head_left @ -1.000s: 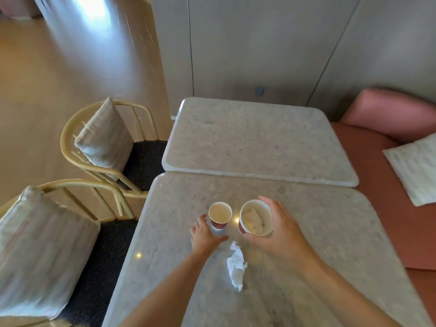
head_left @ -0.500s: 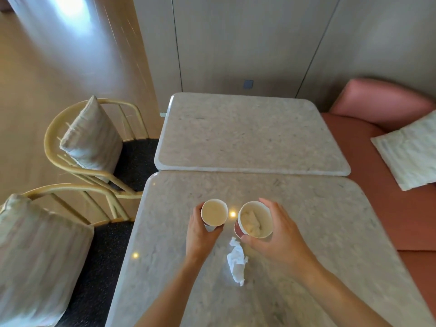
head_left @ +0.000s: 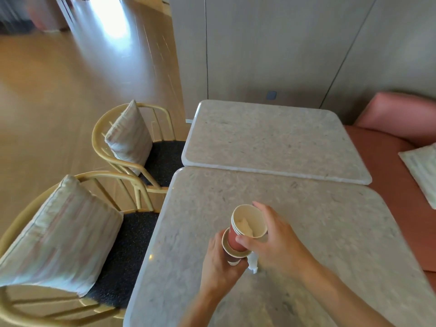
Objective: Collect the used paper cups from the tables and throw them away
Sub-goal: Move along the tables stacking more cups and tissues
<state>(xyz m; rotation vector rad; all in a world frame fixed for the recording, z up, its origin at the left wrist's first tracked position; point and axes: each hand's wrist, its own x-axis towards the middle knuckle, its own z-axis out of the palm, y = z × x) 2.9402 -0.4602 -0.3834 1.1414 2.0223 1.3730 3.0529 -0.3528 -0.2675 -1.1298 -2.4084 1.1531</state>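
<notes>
Two red paper cups with cream insides are lifted above the near marble table [head_left: 330,232]. My right hand [head_left: 276,239] grips the upper cup stack [head_left: 247,223], which has a crumpled tissue inside. Its base sits in the mouth of the lower cup [head_left: 232,252], which my left hand [head_left: 218,267] holds from below. A crumpled white napkin [head_left: 253,264] lies on the table under my right hand, mostly hidden.
A second marble table [head_left: 271,142] abuts the near one at the far side. Two rattan chairs with striped cushions [head_left: 127,138] [head_left: 59,234] stand on the left. A pink bench with cushions [head_left: 401,161] runs along the right. Wooden floor lies to the left.
Both cups stood side by side on the table; now both hands have lifted them and the right cup is being nested into the left one. My view swung right.
</notes>
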